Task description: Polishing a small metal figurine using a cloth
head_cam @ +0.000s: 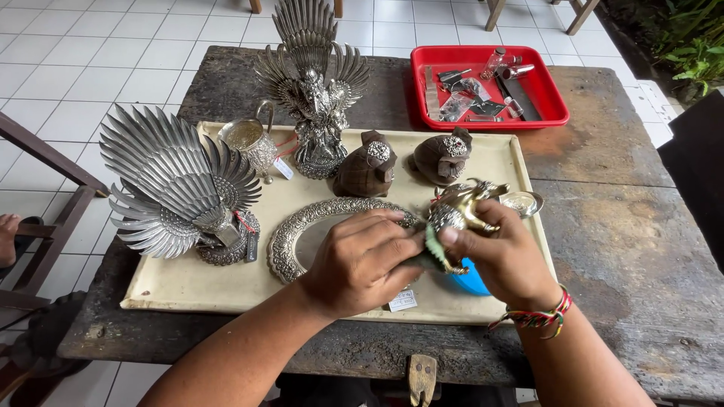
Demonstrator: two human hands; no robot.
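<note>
My right hand [507,256] grips a small gold and silver figurine [458,211] above a cream mat [188,283]. My left hand [362,260] presses a green cloth [434,250] against the figurine's underside. Under my left hand lies an oval silver tray [302,226] with an embossed rim. A blue object [471,280] sits partly hidden beneath my right hand.
On the mat stand two silver winged statues [177,188], [313,83], a silver cup [253,142], two dark shell-shaped boxes [367,166], [443,157] and a small silver dish [522,202]. A red tray [554,105] of small tools sits at the back of the wooden table [626,226].
</note>
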